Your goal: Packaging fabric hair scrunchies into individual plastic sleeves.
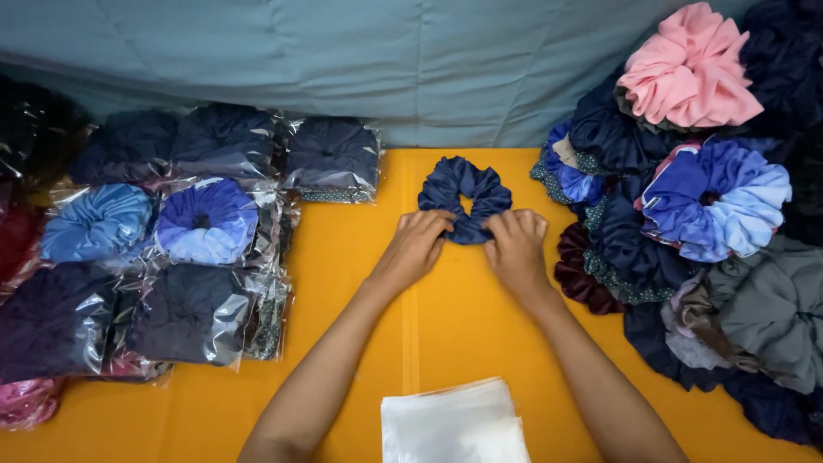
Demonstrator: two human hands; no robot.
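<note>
Head view: navy scrunchie (464, 197) lying flat on the orange table (360, 283), near the middle of the far edge, just below the grey-blue cloth backdrop (343, 60). Left hand (417, 243) pinching its near-left rim, fingers curled and closed on the fabric. Right hand (515, 243) pinching the near-right rim likewise, the two hands close but apart. Along the left edge, bagged scrunchies (206, 223) in clear sleeves, overlapping. Along the right edge, a loose heap of scrunchies (711, 201), pink one (690, 69) topmost at the far right corner. At the near edge, a stack of clear bags (453, 422).
</note>
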